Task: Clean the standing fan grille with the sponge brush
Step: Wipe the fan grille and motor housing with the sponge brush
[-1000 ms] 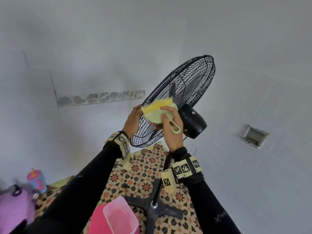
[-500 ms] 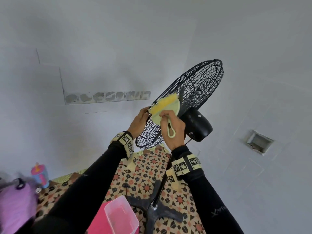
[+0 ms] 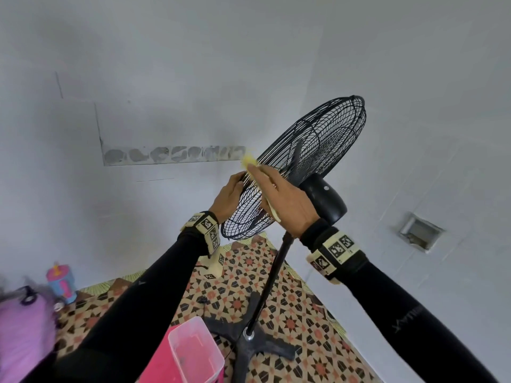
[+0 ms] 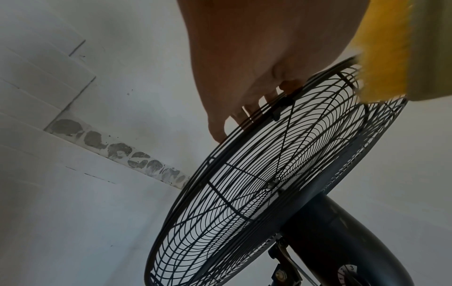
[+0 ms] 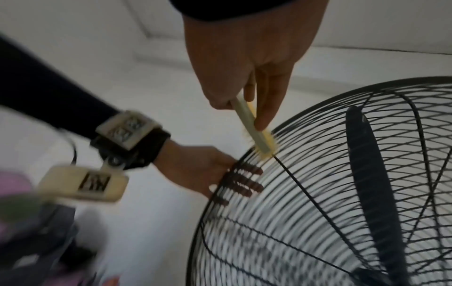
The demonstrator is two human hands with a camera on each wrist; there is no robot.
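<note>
Right hand (image 3: 287, 200) rolled over since a second ago: brush back and loop handle faced the head camera then, back of the hand faced it now. Sponge brush (image 5: 252, 123) was pinched between thumb and fingers, its pale green back edge-on, yellow bristles (image 4: 389, 50) touching the wires at the rim of the fan grille (image 3: 309, 161), just beside the left hand. So the brush went from held flat in front of the rear guard to working the rim; likely an actual scrub stroke, rim section first.

Left hand (image 5: 203, 170) gripped the grille rim, fingers (image 5: 247, 183) curled through the wires, same spot as before, bracing the head.

Fan stood on its cross base (image 3: 249, 344) on the patterned floor (image 3: 290, 305); pink container (image 3: 193, 352) near the base.

Most of the grille looked unbrushed.
</note>
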